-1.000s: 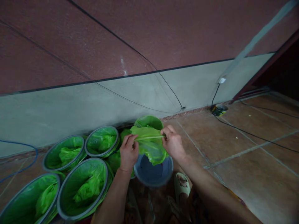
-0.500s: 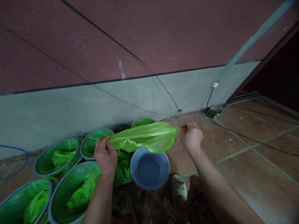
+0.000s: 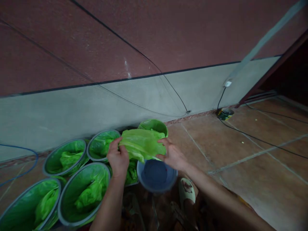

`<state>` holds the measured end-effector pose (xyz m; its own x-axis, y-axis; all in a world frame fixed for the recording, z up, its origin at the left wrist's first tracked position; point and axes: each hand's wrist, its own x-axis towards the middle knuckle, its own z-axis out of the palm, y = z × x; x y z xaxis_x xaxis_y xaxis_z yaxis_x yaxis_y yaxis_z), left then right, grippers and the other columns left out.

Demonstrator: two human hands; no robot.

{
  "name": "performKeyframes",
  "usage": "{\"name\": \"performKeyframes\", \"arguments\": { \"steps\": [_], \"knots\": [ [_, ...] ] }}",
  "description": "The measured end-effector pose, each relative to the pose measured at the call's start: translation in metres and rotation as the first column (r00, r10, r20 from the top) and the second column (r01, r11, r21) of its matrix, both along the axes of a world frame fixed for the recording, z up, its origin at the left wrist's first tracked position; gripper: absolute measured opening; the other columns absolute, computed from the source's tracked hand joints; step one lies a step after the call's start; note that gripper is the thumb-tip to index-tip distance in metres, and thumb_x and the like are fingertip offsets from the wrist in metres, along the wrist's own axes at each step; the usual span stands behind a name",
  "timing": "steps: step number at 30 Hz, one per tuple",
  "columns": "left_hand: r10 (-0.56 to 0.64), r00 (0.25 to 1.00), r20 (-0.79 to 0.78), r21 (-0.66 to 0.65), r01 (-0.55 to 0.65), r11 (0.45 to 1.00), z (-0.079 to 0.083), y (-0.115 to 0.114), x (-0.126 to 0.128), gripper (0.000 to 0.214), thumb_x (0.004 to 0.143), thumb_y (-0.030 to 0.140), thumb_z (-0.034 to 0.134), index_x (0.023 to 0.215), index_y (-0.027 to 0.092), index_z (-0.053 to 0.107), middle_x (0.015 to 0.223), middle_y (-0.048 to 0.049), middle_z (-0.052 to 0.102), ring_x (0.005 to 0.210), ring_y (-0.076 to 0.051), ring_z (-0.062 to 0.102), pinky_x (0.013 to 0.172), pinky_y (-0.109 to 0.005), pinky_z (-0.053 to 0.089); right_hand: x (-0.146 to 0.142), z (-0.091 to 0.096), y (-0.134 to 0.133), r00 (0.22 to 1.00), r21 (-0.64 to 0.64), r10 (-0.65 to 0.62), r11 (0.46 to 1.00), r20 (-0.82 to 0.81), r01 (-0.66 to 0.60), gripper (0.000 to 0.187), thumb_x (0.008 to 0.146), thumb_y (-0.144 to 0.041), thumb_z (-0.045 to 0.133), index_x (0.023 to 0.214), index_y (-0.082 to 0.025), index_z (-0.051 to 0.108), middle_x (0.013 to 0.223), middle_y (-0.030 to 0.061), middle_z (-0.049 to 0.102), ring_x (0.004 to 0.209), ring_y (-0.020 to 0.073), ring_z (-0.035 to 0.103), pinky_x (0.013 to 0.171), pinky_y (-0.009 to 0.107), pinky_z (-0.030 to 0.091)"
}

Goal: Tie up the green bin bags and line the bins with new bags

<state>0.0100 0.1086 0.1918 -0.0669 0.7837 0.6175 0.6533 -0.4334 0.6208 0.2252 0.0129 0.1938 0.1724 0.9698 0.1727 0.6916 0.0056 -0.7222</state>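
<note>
A thin light-green plastic bag [image 3: 141, 144] is held up in front of me, partly above a grey-blue bin [image 3: 156, 176]. My left hand [image 3: 118, 158] pinches the bag's left end between thumb and fingers. At its right end, my right hand [image 3: 173, 155] has fingers and thumb around the edge of the plastic. The grey-blue bin has no green liner showing in it. Just behind the bag, a green-lined bin [image 3: 162, 125] is partly covered from view.
Several grey-rimmed bins with green bags inside, such as one bin [image 3: 61, 205], stand at my left. Behind them is a red and grey wall [image 3: 60, 109]. A black cable [image 3: 255, 138] crosses the tiled floor beside a small dark tin [image 3: 225, 114]. My slippered foot [image 3: 187, 191] is beside the grey-blue bin.
My right hand has moved left, from apart from the bag to its right end. The bag now looks shorter and broader between my hands. The view has shifted slightly.
</note>
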Motion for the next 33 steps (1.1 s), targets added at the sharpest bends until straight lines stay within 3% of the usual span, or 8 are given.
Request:
{"name": "performKeyframes", "arguments": {
  "steps": [5, 10, 14, 19, 24, 28, 33],
  "knots": [
    [-0.274, 0.953, -0.129, 0.023, 0.279, 0.96, -0.005, -0.022, 0.031, 0.036, 0.085, 0.013, 0.047, 0.119, 0.016, 0.059, 0.115, -0.0115, 0.066, 0.109, -0.021, 0.061, 0.092, -0.033, 0.05, -0.03, 0.007, 0.0, 0.998, 0.136, 0.055, 0.989, 0.006, -0.055, 0.051, 0.079, -0.026, 0.066, 0.127, -0.022, 0.05, 0.119, 0.0093, 0.057, 0.103, 0.0218, 0.061, 0.09, 0.038, 0.051],
    [-0.427, 0.89, -0.16, -0.008, 0.431, 0.902, -0.014, -0.035, 0.047, 0.044, 0.084, 0.012, 0.052, 0.128, 0.018, 0.051, 0.121, -0.0125, 0.063, 0.114, -0.021, 0.059, 0.09, -0.032, 0.052, -0.032, 0.009, 0.006, 0.994, 0.179, 0.057, 0.981, 0.097, -0.073, 0.039, 0.082, -0.011, 0.053, 0.12, -0.021, 0.057, 0.109, 0.0086, 0.063, 0.105, 0.0214, 0.06, 0.093, 0.036, 0.049],
    [-0.348, 0.925, -0.153, 0.006, 0.353, 0.936, -0.012, -0.033, 0.044, 0.048, 0.08, 0.008, 0.052, 0.127, 0.018, 0.052, 0.12, -0.0119, 0.062, 0.106, -0.02, 0.062, 0.088, -0.031, 0.052, -0.024, 0.009, 0.004, 0.992, 0.186, 0.008, 0.982, 0.129, -0.032, 0.029, 0.085, -0.01, 0.047, 0.106, -0.02, 0.065, 0.097, 0.0069, 0.068, 0.088, 0.0183, 0.065, 0.084, 0.031, 0.051],
    [-0.232, 0.963, -0.135, 0.054, 0.241, 0.969, -0.003, -0.028, 0.038, 0.043, 0.078, 0.007, 0.052, 0.12, 0.018, 0.055, 0.111, -0.0092, 0.064, 0.089, -0.017, 0.064, 0.084, -0.031, 0.052, -0.02, 0.01, -0.001, 0.978, 0.183, -0.082, 0.982, 0.192, 0.046, 0.03, 0.084, -0.013, 0.051, 0.11, -0.019, 0.065, 0.097, 0.0062, 0.07, 0.082, 0.0187, 0.066, 0.079, 0.032, 0.051],
    [-0.335, 0.934, -0.12, 0.046, 0.343, 0.938, -0.007, -0.036, 0.048, 0.046, 0.076, 0.004, 0.053, 0.12, 0.019, 0.054, 0.111, -0.0089, 0.062, 0.094, -0.018, 0.063, 0.079, -0.028, 0.053, -0.028, 0.012, -0.002, 0.934, 0.282, -0.063, 0.958, 0.352, -0.042, 0.044, 0.083, -0.02, 0.059, 0.127, -0.018, 0.06, 0.112, 0.0117, 0.064, 0.101, 0.0252, 0.059, 0.087, 0.038, 0.049],
    [-0.39, 0.912, -0.128, 0.052, 0.398, 0.916, -0.011, -0.042, 0.056, 0.043, 0.075, 0.003, 0.053, 0.115, 0.019, 0.055, 0.104, -0.0075, 0.062, 0.091, -0.017, 0.063, 0.079, -0.027, 0.052, -0.026, 0.014, 0.001, 0.922, 0.329, -0.03, 0.938, 0.386, -0.107, 0.027, 0.087, -0.016, 0.055, 0.107, -0.023, 0.072, 0.092, 0.0073, 0.066, 0.089, 0.0228, 0.059, 0.081, 0.036, 0.047],
    [-0.373, 0.919, -0.127, 0.012, 0.377, 0.926, -0.008, -0.038, 0.049, 0.03, 0.071, 0.003, 0.053, 0.094, 0.021, 0.058, 0.087, -0.0029, 0.06, 0.082, -0.016, 0.061, 0.075, -0.025, 0.05, -0.009, 0.015, 0.002, 0.968, 0.435, -0.073, 0.9, 0.241, -0.041, 0.027, 0.087, -0.014, 0.052, 0.098, -0.024, 0.075, 0.083, 0.0046, 0.065, 0.081, 0.0186, 0.061, 0.076, 0.031, 0.048]
  ]
}}
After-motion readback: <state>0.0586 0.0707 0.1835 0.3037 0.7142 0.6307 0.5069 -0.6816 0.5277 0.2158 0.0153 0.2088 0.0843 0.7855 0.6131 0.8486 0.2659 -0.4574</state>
